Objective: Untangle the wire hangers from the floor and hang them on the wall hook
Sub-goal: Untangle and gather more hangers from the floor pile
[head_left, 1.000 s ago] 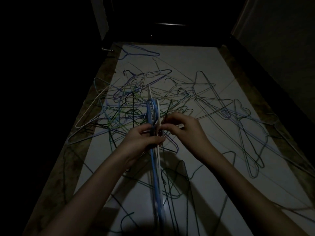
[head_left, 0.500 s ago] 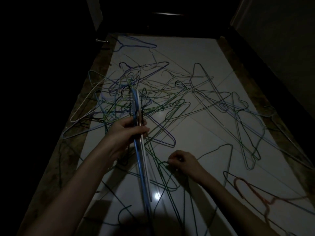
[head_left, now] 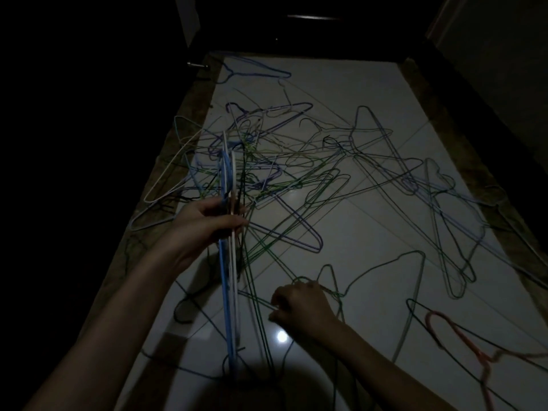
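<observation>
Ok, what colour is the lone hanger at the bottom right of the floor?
Orange-red, as far as the dim head view shows: the hanger.

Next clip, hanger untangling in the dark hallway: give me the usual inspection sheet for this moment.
Surface: pale glossy tiled floor with a brown border, dimly lit, one light glare spot.
Job's things: bundle of blue and white hangers gripped upright; tangle of wire hangers spread on the floor; green hanger near the right hand; orange hanger at lower right. Wall hook: not in view.
Clutter: nothing seen.
Grippers: left hand grips the bundle; right hand low at the floor, fingers curled on green wire.
Cables: nothing seen.
Surroundings: dark door at the far end, walls on both sides.
</observation>
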### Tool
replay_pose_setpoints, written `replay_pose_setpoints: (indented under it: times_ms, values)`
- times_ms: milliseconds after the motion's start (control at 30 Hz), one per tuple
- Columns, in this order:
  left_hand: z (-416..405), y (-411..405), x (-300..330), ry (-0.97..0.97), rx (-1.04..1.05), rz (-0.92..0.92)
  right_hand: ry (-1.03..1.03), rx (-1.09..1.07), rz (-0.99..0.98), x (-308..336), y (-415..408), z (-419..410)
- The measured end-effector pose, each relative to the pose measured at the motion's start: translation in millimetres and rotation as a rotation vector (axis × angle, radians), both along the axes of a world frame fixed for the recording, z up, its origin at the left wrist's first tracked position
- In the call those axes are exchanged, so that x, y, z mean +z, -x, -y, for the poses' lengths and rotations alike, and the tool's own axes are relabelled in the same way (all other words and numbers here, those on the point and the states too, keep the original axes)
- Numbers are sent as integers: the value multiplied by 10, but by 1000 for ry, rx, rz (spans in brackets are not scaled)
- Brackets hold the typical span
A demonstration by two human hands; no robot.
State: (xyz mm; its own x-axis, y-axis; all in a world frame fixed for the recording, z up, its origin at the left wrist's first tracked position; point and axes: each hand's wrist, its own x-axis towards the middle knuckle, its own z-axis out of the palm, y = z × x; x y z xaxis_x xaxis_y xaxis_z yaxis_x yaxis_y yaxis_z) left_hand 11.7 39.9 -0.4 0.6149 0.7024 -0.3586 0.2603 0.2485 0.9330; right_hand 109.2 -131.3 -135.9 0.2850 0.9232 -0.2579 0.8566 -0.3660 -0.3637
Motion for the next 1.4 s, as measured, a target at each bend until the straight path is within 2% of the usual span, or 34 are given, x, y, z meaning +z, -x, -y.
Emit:
replay_pose_setpoints:
  times_ms: [100, 300, 500, 667, 833, 1000, 1133, 1333, 1400]
  values:
    - [-24, 60, 11, -18, 14, -4, -107, -40, -31, 37, -48, 21]
    - [-86, 169, 52, -38, 24, 4, -246, -72, 274, 299, -419, -46]
    - [-122, 209, 86, -70, 52, 31, -138, -105, 331, 635, -793, -63]
    - [-152, 171, 65, -60, 44, 49, -194, -404, 211, 751, -1049, 122]
    - [-131, 104, 69, -63, 36, 50, -182, -528, 126, 631, -1134, 274]
    - [-111, 81, 50, -60, 31, 45, -123, -639, 192, 502, -1248, 541]
    - [-82, 77, 52, -63, 20, 40, -2, -740, 132, 418, -1297, 677]
    - [-101, 104, 52, -56, 12, 32, 112, -807, 233, 288, -1301, 789]
    - [-126, 122, 54, -58, 21, 27, 68, -765, 247, 267, -1255, 715]
